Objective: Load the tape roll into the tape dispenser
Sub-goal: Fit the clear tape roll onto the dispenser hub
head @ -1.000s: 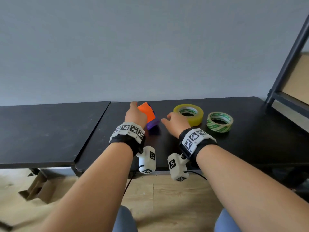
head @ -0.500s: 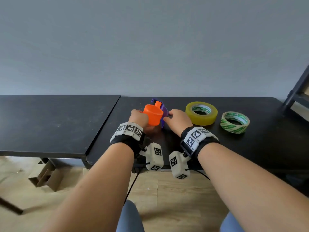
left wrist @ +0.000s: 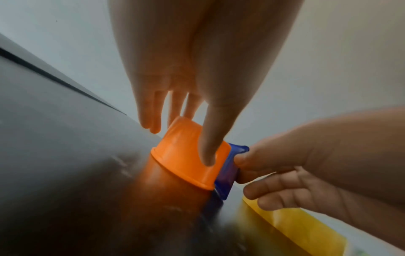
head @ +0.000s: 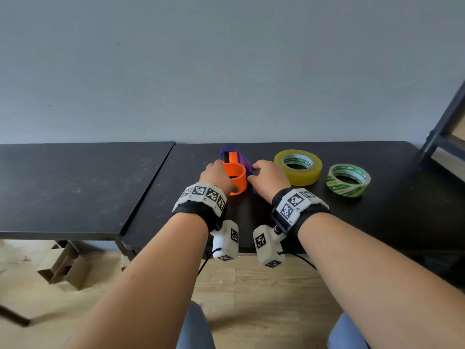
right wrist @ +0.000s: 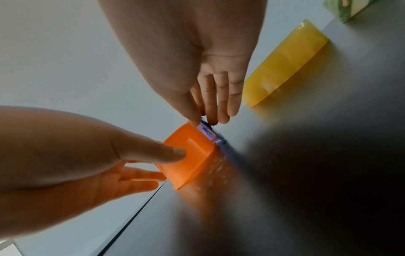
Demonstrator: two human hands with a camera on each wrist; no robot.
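The tape dispenser, an orange cylindrical hub [head: 235,178] on a purple body [head: 239,157], stands on the black table [head: 276,222] between my hands. My left hand [head: 217,176] pinches the orange hub [left wrist: 184,161], thumb [left wrist: 209,149] on the near side and fingers behind. My right hand [head: 268,177] pinches the edge of the purple body [left wrist: 229,171] between thumb and fingers [right wrist: 219,105]. A yellow tape roll [head: 302,175] lies flat just right of my right hand. A thinner green-printed roll [head: 345,190] lies further right. Neither hand touches either roll.
A second black table [head: 75,187] adjoins on the left with a narrow seam between them. A grey wall runs close behind. A dark shelf frame [head: 442,127] rises at the right edge. Cardboard [head: 65,268] lies on the wooden floor below.
The dispenser has been turned so that the orange hub's open end faces up. My right hand has closed in from the right and taken hold of the purple body.
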